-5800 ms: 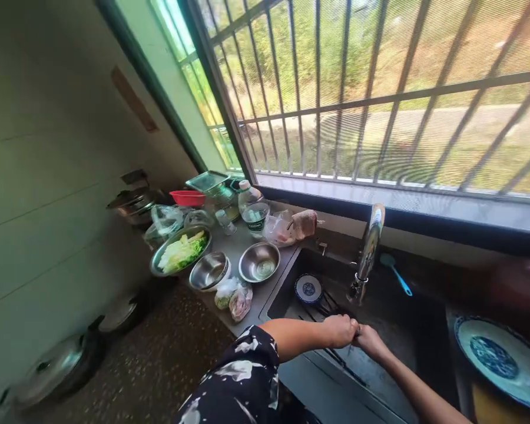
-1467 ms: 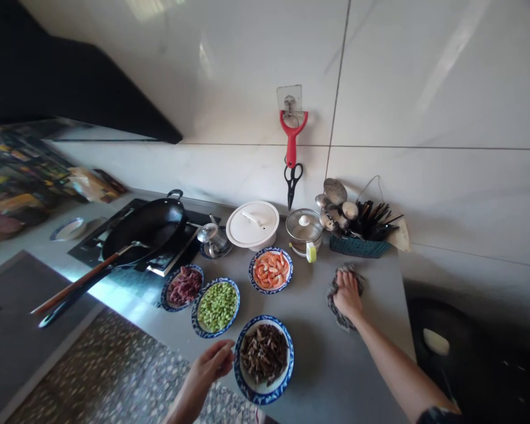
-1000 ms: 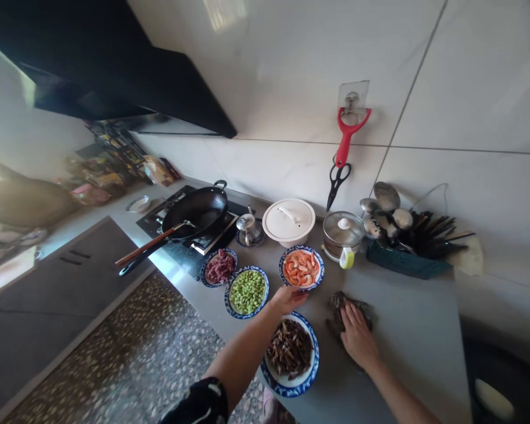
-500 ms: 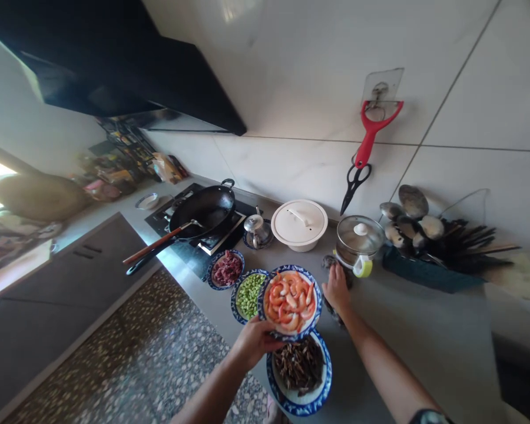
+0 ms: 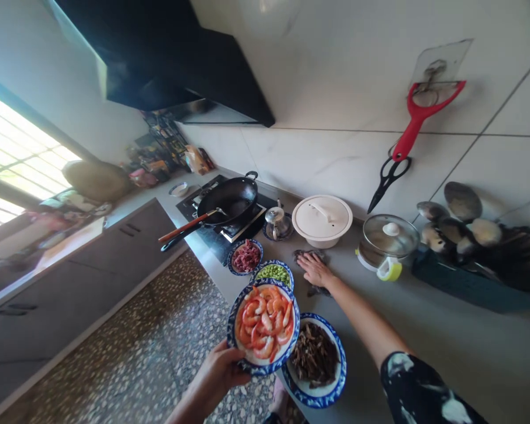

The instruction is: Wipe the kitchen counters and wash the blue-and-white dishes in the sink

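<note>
My left hand (image 5: 218, 368) grips the rim of a blue-and-white plate of peeled orange shrimp (image 5: 267, 321), thumb on top. This plate is raised above the counter's front edge. With my right hand (image 5: 315, 271) I press a dark cloth (image 5: 318, 254) against the grey counter, fingers over it and parts of it showing around the hand. Just behind the shrimp is a plate of green beans (image 5: 274, 272), partly covered. Another small plate of dark red chopped meat (image 5: 246, 257) sits beyond it. Nearest me is a larger plate of brown dried strips (image 5: 314, 356).
A black wok (image 5: 229, 203) with a wooden-handled spatula (image 5: 188, 227) rests on the stove. Along the wall stand a metal pot (image 5: 278, 224), a white lidded pot (image 5: 322, 217), a glass-lidded pan (image 5: 388, 238) and a utensil holder (image 5: 468, 282). A red peeler (image 5: 413, 129) and black scissors (image 5: 388, 176) hang above.
My right hand has slid the dark cloth leftward, away from the glass-lidded pan. My left hand has brought the shrimp plate back toward me and left, uncovering more counter. The view has turned left.
</note>
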### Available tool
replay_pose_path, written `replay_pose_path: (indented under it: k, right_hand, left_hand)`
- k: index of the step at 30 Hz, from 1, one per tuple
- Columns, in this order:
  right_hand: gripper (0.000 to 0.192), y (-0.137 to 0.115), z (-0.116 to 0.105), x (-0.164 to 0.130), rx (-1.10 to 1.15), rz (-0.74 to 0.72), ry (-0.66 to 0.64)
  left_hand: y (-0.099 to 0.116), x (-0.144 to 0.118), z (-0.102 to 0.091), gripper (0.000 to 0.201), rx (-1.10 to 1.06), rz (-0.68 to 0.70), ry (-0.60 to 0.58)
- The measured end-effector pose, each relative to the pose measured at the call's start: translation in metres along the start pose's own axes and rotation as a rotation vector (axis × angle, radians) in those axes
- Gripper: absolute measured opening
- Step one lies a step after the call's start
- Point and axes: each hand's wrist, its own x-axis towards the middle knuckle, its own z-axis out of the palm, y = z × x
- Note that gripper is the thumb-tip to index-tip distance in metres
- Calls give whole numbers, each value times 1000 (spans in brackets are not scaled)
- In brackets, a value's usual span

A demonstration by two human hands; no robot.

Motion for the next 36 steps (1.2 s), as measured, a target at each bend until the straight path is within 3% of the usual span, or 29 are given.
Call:
replay_pose_path:
  k: [3, 7, 10, 12, 15, 18, 20, 21, 25, 27, 30, 34, 36]
  right_hand:
    - [60, -2, -5, -17, 87, -221, -127]
    - [62, -5, -19, -107, 213, -330, -205]
    - [65, -8, -28, -194, 326, -242, -219]
    - [58, -6, -24, -246, 414, -125, -199]
    - [41, 1, -5, -295, 515, 162, -19]
    - [41, 2, 9, -285, 473, 521, 335]
    - [42, -5, 10, -245, 379, 645, 500]
    - [42, -11, 8, -219, 325, 626, 536]
    - [46, -30, 2, -127, 162, 370, 277]
    - [48, -30, 3, -116, 96, 449, 215]
    - [50, -14, -2, -151, 0, 754, 275]
    - [48, 14, -21, -245, -131, 1153, 415]
    - [46, 12, -25, -291, -201, 1342, 463]
  left_hand:
    - [-1, 10, 26, 27, -13, 13, -34]
    - [5, 26, 58, 28, -46, -6, -123]
    - [8, 41, 76, 33, -63, -29, -171]
    - [7, 54, 87, 36, -54, -45, -202]
    - [4, 73, 105, 37, -31, -78, -292]
    - [0, 89, 123, 37, -18, -106, -351]
    - [-2, 95, 134, 35, 3, -123, -352]
    - [-3, 96, 138, 34, 12, -124, -349]
    - [-6, 103, 153, 35, 30, -123, -358]
    - [-10, 109, 163, 36, 38, -130, -352]
    - [-16, 122, 178, 37, 61, -126, -342]
    - [-25, 141, 192, 40, 82, -114, -384]
    - [-30, 152, 195, 42, 75, -101, -414]
